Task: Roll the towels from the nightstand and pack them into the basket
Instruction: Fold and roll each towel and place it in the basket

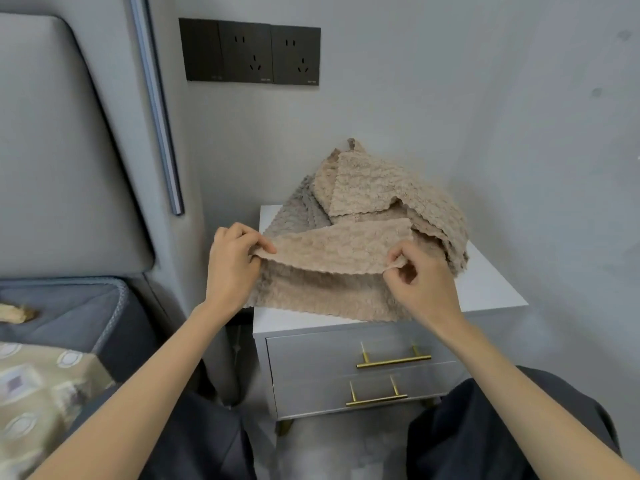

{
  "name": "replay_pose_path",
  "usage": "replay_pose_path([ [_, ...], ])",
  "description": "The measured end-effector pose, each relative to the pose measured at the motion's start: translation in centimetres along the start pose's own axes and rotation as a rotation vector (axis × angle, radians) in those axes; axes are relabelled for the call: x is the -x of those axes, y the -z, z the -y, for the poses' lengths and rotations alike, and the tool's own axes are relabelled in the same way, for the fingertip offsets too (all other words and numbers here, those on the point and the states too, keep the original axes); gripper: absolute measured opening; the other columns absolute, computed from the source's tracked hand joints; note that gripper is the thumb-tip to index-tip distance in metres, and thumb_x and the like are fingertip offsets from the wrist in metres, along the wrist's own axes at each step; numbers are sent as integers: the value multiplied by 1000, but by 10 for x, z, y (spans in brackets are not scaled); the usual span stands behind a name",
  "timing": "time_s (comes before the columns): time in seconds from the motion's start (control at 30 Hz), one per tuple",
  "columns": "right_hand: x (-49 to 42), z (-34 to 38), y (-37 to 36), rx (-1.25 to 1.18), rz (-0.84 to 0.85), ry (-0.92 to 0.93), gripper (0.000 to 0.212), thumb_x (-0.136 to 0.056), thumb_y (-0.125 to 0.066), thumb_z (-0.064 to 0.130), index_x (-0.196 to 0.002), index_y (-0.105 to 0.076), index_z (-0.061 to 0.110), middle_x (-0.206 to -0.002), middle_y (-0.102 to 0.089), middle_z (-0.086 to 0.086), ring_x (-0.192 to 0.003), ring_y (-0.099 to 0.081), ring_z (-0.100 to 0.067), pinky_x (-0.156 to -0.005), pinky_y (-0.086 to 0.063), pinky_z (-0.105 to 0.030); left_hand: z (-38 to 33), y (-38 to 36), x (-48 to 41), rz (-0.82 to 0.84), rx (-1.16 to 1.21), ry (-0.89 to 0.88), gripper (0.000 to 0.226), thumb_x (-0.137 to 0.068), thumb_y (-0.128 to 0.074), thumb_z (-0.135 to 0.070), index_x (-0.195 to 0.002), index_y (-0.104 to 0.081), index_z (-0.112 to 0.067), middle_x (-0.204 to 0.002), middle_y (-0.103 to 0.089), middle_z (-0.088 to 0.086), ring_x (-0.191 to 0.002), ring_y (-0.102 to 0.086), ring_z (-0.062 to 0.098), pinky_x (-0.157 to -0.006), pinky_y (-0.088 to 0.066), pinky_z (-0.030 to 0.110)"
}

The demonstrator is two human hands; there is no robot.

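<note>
A beige textured towel [332,271] lies folded over at the front of the white nightstand top [491,289]. My left hand [232,268] pinches its folded edge at the left end, and my right hand [422,285] pinches the same edge at the right end. Behind it a loose heap of towels [377,192] in beige and grey-brown rises toward the wall. No basket is in view.
The nightstand has two grey drawers with brass handles [393,360]. A padded grey headboard [62,150] and bed [62,317] stand to the left. Black wall sockets [249,51] are above. My dark-trousered knees [502,427] are below the nightstand.
</note>
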State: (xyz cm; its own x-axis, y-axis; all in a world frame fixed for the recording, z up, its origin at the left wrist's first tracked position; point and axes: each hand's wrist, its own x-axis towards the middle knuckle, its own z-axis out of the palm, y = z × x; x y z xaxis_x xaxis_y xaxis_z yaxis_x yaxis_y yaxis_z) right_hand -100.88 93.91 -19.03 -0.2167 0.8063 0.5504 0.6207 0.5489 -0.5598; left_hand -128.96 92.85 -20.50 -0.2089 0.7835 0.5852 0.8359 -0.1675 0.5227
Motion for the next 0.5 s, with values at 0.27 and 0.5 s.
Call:
replay_pose_path([
  [0.27,27,-11,-1,358,154,153,12,-72,-64,10,-77,-63,21,-43,-46,9,-39,-46,-13,-41,-37,-22,14,-2,23,254,-167,-84,47,-65,-51,22,-82,-73,-16,-87,-61,2,-82,-37,19,-70,-38,33],
  [0.5,29,-18,1,494,285,63,15,-77,-54,25,-79,-66,33,-44,-40,15,-49,-44,-12,-50,-39,-25,18,-2,25,346,-294,-107,48,-76,-55,11,-101,-70,-27,-118,-56,-5,-104,-38,21,-79,-25,28],
])
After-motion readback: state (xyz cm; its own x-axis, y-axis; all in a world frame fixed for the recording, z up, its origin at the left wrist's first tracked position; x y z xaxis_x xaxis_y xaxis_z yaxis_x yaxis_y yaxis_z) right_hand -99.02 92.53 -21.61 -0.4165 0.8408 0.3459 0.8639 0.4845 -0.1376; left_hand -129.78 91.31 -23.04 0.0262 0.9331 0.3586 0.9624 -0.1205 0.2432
